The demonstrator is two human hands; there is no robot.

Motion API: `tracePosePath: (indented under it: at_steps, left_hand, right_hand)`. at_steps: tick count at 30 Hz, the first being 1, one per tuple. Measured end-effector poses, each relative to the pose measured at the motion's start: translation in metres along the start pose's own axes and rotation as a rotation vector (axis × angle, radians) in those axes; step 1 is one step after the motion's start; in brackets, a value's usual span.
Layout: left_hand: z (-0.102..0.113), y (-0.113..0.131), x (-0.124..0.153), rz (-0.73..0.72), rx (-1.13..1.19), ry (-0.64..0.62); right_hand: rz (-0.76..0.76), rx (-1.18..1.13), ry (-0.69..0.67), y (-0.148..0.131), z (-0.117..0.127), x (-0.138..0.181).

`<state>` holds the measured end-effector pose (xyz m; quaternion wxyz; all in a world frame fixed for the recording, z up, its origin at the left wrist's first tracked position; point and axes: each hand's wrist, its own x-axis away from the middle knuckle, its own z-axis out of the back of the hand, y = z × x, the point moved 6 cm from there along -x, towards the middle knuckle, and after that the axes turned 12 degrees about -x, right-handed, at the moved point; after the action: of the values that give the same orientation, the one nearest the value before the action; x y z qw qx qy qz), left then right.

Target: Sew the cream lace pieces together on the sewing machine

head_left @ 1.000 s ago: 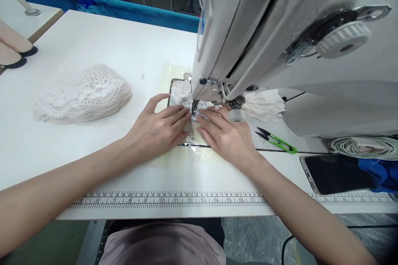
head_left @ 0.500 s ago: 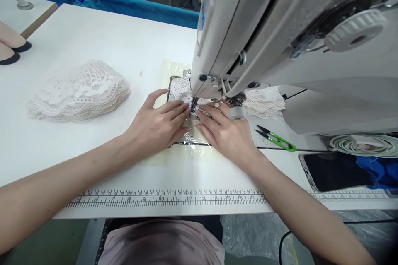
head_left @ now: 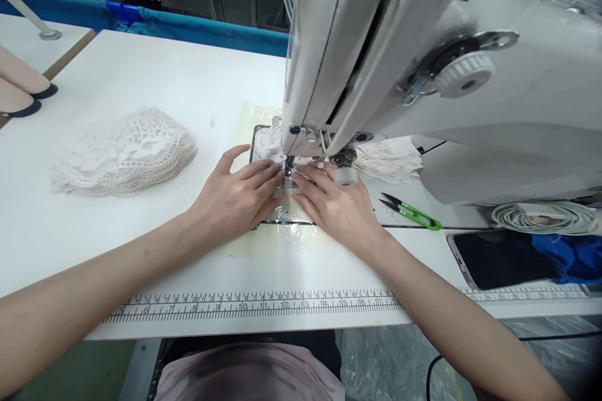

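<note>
My left hand lies flat on the sewing machine's bed, fingers stretched toward the presser foot. My right hand lies flat on the other side of the foot, fingers extended too. Both press down a small piece of white lace that passes under the needle. More of this lace spreads out behind the foot to the right. The white sewing machine head hangs over both hands and hides the fingertips' far ends.
A pile of white lace pieces sits on the white table to the left. Green-handled thread snips lie right of my right hand. A dark phone and coiled cord are at the right. A printed ruler runs along the front edge.
Both hands stay flat at the presser foot, hardly shifted. The view has tipped a little, so the machine and table sit slightly lower and to the left in the picture.
</note>
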<state>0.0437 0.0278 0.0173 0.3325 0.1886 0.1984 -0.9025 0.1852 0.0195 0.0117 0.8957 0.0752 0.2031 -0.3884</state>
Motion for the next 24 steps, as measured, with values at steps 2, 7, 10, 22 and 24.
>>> tracePosePath:
  at_steps: [2, 7, 10, 22, 24]
  left_hand:
    - [0.001, 0.000, 0.000, 0.001, 0.009, 0.003]
    - [0.002, -0.008, -0.003, 0.013, -0.026, -0.007]
    - [0.000, -0.016, -0.003, 0.018, -0.076, -0.071]
    - [0.023, -0.013, 0.002, -0.058, -0.039, 0.121]
    - [0.017, -0.012, 0.002, -0.065, 0.038, 0.071]
  right_hand:
    - [-0.003, -0.001, 0.004, 0.000, 0.000, -0.001]
    - [-0.008, 0.013, -0.002, 0.000, 0.001, -0.002]
    - [-0.015, 0.009, 0.012, 0.000, 0.004, -0.002]
    - [0.082, -0.128, 0.141, -0.019, 0.024, 0.000]
    - [0.080, -0.190, 0.089, -0.023, 0.020, -0.001]
